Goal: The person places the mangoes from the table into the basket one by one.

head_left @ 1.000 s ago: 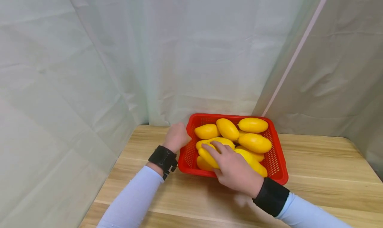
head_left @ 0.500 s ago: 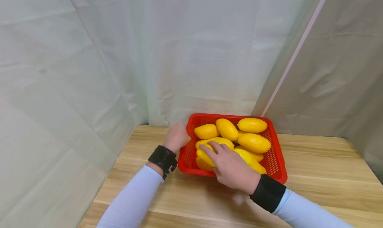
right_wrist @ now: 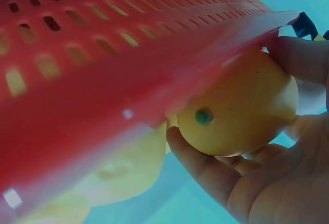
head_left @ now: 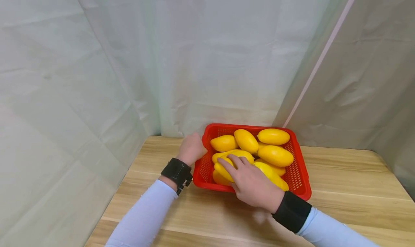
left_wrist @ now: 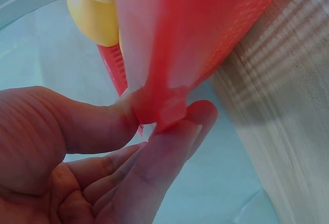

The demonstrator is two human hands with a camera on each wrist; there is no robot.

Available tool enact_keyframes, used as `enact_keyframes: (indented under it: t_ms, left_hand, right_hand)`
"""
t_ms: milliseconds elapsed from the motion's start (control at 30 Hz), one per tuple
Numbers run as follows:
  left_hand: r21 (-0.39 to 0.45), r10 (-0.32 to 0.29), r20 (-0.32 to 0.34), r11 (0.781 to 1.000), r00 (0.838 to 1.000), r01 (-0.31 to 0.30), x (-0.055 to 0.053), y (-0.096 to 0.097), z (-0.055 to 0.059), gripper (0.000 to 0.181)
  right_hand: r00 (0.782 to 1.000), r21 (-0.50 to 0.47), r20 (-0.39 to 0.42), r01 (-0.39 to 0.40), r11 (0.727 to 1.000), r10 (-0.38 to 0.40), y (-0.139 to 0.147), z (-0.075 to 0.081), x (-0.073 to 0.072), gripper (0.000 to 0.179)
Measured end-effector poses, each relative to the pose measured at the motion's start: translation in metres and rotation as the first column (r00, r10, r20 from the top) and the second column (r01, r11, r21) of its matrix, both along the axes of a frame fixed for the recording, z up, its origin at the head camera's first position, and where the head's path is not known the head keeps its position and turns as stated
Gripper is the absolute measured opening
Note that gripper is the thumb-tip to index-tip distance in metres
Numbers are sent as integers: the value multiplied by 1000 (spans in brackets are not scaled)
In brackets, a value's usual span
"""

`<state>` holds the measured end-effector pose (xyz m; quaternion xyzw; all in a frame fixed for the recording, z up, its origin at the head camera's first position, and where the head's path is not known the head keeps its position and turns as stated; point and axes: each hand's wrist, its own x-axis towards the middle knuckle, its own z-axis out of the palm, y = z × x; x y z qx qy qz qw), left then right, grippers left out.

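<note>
A red plastic basket (head_left: 304, 171) with slotted walls stands on the table, holding several yellow mangoes (head_left: 275, 156). At its left side, my left hand (head_left: 192, 148) grips the rim; the left wrist view shows thumb and fingers pinching the red rim (left_wrist: 169, 112). My right hand (head_left: 256, 185) reaches over the basket's near side, with its fingers curled round one mango (head_left: 223, 172) at the front left of the pile. In the right wrist view this mango (right_wrist: 241, 106) shows a green stem spot, thumb on one side and fingers on the other. The palm hides part of it in the head view.
The wooden table (head_left: 350, 171) extends to both sides and in front of the basket. Pale cloth curtains (head_left: 220, 59) hang close behind it and along the left. Black bands (head_left: 177, 173) circle both wrists.
Very little differs. My right hand and the mango in it have shifted slightly left over the second; the left hand keeps its grip on the rim.
</note>
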<state>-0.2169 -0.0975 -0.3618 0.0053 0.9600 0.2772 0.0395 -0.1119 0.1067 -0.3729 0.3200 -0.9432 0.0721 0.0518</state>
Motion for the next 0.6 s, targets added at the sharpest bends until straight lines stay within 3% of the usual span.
enact_keyframes:
  t_ms: [233,600]
  left_hand:
    - [-17,-23,-30,1000,999,23,-2,-1,-1,9]
    - [8,-30,-25,1000,999,30,-1,-1,1,10]
  right_hand:
    - [999,13,-37,-11,1000,11,0,-1,0,87]
    - [999,45,-27,-21,999,22,0,-7,3,87]
